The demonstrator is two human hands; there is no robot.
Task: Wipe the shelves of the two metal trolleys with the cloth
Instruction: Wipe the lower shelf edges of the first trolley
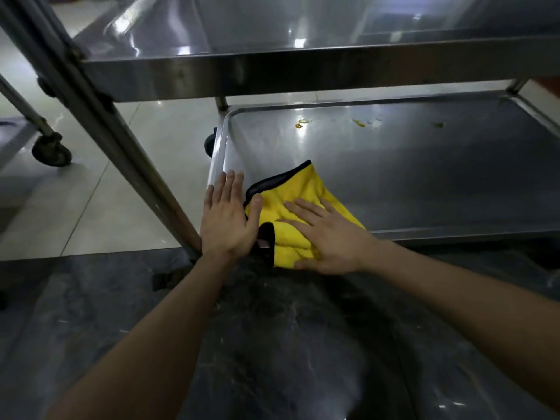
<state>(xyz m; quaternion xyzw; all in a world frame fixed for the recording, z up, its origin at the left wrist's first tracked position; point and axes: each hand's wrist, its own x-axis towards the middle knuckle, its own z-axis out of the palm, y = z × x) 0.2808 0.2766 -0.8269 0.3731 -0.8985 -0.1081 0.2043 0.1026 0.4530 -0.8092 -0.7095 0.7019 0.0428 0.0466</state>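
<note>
Hands flat: left on shelf, right on cloth

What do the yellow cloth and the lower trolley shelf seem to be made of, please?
The yellow cloth looks like plush microfibre, matte, with a dark stitched hem: it bunches in soft folds under the right hand. The lower shelf looks like stainless steel, brushed to a dull shine: it is grey, with streaky light reflections and a raised pressed rim.

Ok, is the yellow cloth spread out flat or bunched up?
Bunched: the cloth lies folded and wrinkled under the right hand on the lower shelf.
</note>
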